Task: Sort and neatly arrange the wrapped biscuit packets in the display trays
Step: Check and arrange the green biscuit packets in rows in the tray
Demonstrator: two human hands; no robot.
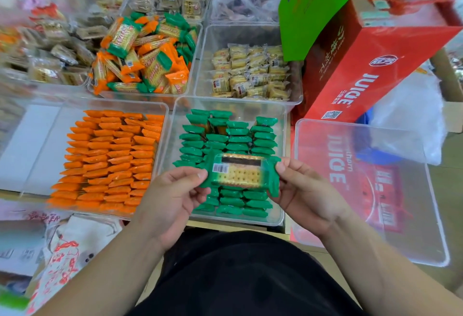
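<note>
We are in the sorting step, with one green packet [239, 173] in hand. Our left hand [172, 199] pinches its left crimped end and our right hand [302, 189] pinches the right end. The packet is held flat, barcode up, just above the near half of the green tray [282, 125].

In that tray the green packets stand on edge in four columns, with bare floor at the far end, so we judge it part filled. The next move likely calls for tipping this packet onto its edge and slotting it into a short column without knocking its neighbours over.

The orange tray [37, 145] sits just to the left, its packets packed in tidy rows, with bare floor on its left side. Behind both, a mixed tray [193, 72] holds orange and green packets in a loose heap, so plenty is left to sort.

Beside it a clear tray [250, 33] holds pale packets. To the right, an empty clear tray [436, 240] rests over red printed packaging, near a red juice box [363, 70] and a green carton [325, 2]. The room looks like a crowded shop; the far trays are blurred.
</note>
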